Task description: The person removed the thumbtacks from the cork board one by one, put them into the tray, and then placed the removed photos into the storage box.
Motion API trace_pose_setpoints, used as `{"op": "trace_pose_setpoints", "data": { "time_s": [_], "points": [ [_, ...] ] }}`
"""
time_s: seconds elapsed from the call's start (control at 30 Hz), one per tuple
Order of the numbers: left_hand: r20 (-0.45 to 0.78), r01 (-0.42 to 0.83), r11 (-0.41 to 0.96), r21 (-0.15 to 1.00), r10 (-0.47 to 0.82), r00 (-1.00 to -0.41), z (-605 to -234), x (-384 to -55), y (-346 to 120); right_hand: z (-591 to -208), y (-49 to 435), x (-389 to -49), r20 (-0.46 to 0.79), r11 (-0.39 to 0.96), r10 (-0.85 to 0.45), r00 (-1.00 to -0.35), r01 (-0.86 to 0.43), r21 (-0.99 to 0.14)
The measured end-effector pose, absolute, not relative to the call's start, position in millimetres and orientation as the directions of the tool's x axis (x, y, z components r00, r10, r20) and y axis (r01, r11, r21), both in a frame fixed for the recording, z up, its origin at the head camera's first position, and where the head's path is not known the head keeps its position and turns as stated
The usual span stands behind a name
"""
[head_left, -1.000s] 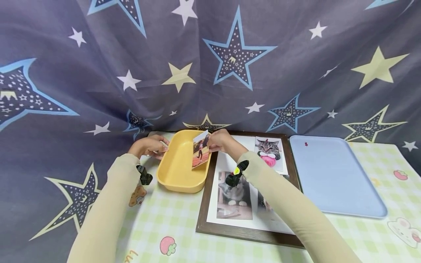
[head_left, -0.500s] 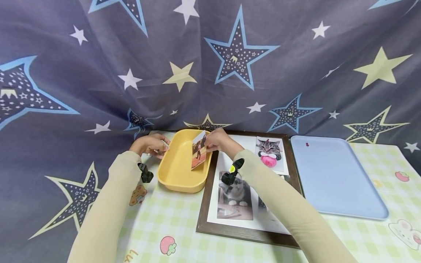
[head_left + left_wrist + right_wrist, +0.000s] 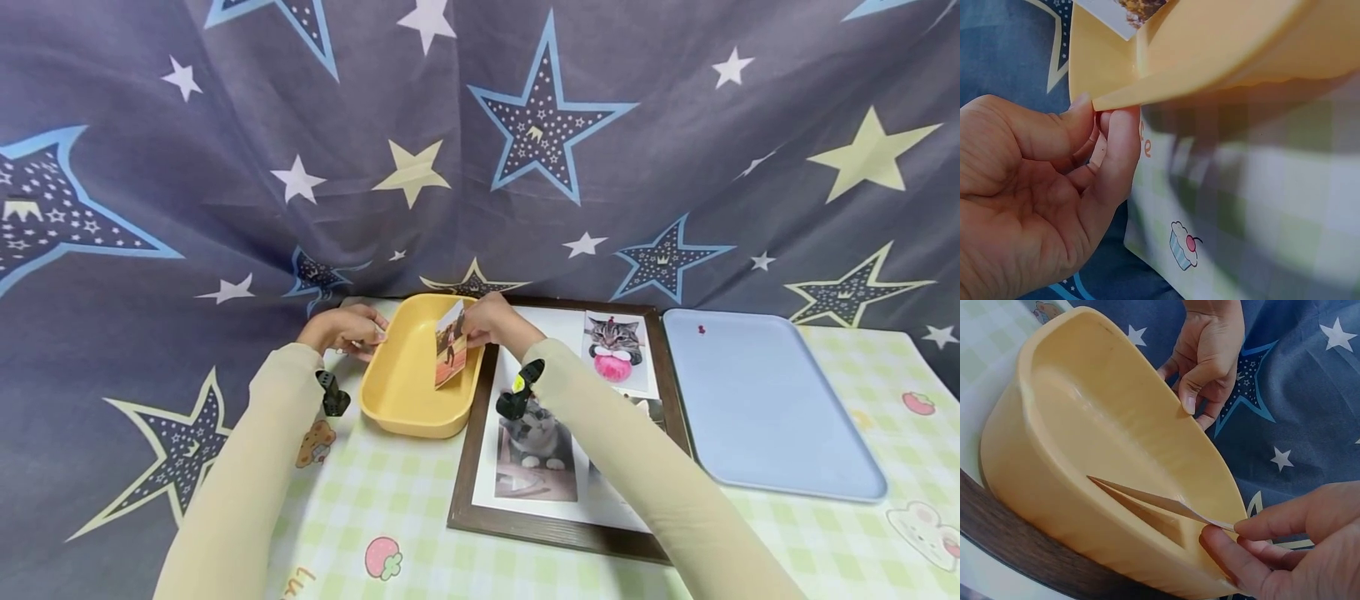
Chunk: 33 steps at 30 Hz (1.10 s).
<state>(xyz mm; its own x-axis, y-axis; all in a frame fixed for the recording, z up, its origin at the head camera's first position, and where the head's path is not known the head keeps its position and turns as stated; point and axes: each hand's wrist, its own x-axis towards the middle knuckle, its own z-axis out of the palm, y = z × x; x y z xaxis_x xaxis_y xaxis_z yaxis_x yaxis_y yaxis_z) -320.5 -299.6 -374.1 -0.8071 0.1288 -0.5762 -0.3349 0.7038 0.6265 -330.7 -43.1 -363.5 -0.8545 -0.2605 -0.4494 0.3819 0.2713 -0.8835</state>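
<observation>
A yellow plastic basin (image 3: 401,375) stands at the left of the board. My left hand (image 3: 347,327) pinches its left rim, thumb on top and fingers beneath, as the left wrist view shows of the hand (image 3: 1035,181). Between thumb and fingers my right hand (image 3: 497,321) holds a photo print (image 3: 450,354) by its edge. The print, with a running figure on an orange-red track, leans upright inside the basin. Seen edge-on in the right wrist view, the photo print (image 3: 1154,501) slants down into the basin near its wall, its far corner at the rim.
Right of the basin lies a brown-framed white board (image 3: 472,450) bearing several cat photos, one (image 3: 615,350) with a red pin at its top. Beyond it is a light-blue tray (image 3: 772,400) with a small red pin (image 3: 702,329). A star-patterned curtain (image 3: 525,208) hangs behind the table.
My right hand has shifted slightly left, carrying the photo print a little lower and further into the basin. The left hand stays at the basin's rim.
</observation>
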Motion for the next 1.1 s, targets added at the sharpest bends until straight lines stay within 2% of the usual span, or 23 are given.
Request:
{"op": "trace_pose_setpoints", "data": {
  "time_s": [0.07, 0.3, 0.5, 0.67, 0.77, 0.87, 1.1],
  "points": [
    [-0.578, -0.336, 0.707, 0.622, 0.126, -0.806, -373.6, -321.1, -299.9, -363.5, -44.4, -331.1, -0.458, 0.292, -0.251, -0.853, 0.385, -0.876],
    [-0.581, -0.32, 0.727, 0.608, 0.133, -0.803, -365.9, -321.5, -300.4, -402.8, -57.2, -378.0, -0.474, 0.277, -0.238, -0.848, 0.409, -0.87],
    [-0.591, -0.321, 0.735, 0.598, 0.133, -0.796, -362.5, -320.6, -300.0, -407.5, -64.2, -382.1, -0.47, 0.255, -0.224, -0.854, 0.414, -0.874],
    [-0.605, -0.329, 0.743, 0.583, 0.126, -0.786, -361.4, -320.5, -296.0, -376.4, -60.2, -344.5, -0.44, 0.273, -0.17, -0.882, 0.387, -0.881],
    [-0.605, -0.327, 0.75, 0.574, 0.12, -0.787, -361.0, -320.8, -294.0, -368.7, -57.1, -334.4, -0.416, 0.254, -0.16, -0.895, 0.369, -0.894],
    [-0.604, -0.326, 0.751, 0.574, 0.119, -0.788, -361.5, -322.0, -293.3, -367.0, -56.0, -330.1, -0.397, 0.253, -0.158, -0.904, 0.352, -0.901],
    [-0.62, -0.339, 0.748, 0.571, 0.123, -0.775, -364.0, -323.4, -293.1, -374.3, -62.6, -332.0, -0.394, 0.397, -0.087, -0.915, 0.331, -0.856]
  ]
}}
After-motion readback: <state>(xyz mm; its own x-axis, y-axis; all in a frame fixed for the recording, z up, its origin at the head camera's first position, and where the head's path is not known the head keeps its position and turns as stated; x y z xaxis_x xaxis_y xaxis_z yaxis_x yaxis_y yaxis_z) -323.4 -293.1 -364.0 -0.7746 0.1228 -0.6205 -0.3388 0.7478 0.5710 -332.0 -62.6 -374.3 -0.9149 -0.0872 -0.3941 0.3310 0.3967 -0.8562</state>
